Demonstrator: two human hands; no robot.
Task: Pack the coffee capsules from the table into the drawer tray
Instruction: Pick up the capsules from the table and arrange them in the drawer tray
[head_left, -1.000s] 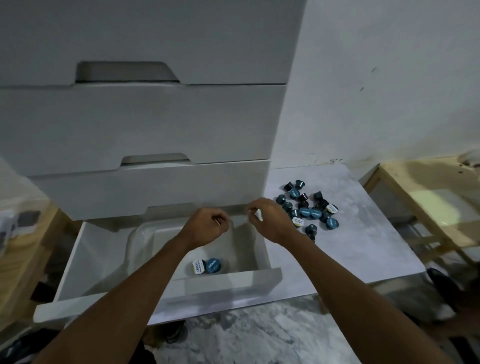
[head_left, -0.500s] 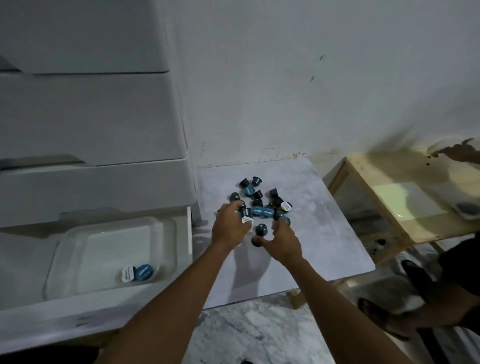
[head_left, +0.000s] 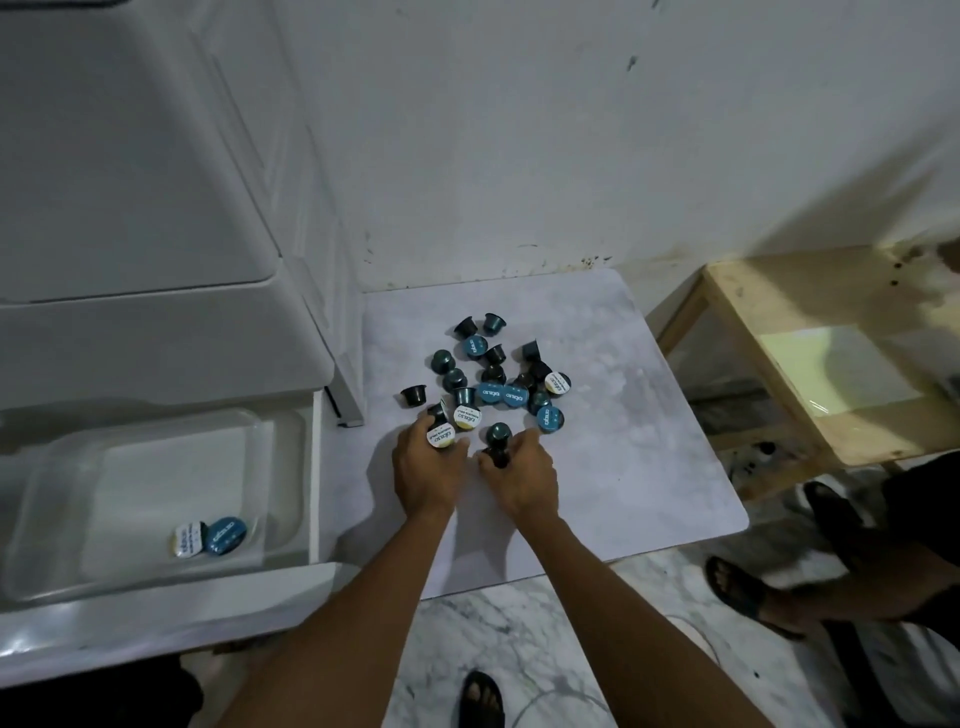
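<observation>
The left hand (head_left: 423, 475) grips a white-lidded capsule (head_left: 439, 435); the right hand (head_left: 521, 480) grips a dark capsule (head_left: 497, 453). Bare tabletop (head_left: 649, 467) spreads right of them; the tray (head_left: 156, 519) lies left.

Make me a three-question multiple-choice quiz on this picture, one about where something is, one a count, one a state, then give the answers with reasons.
1. Where is the loose pile of capsules?
A. on the marble-look table
B. on the wooden stand
C. on the floor

2. How many capsules lie in the clear tray?
A. none
B. two
C. five

3. What is the left hand doing?
A. resting flat and empty
B. gripping a white-lidded capsule
C. pulling the drawer

Answers:
1 A: the pile sits on the table, right of the open drawer.
2 B: one white-lidded and one blue-lidded, side by side.
3 B: fingers close around the white-lidded capsule; the right hand holds a dark capsule.
</observation>
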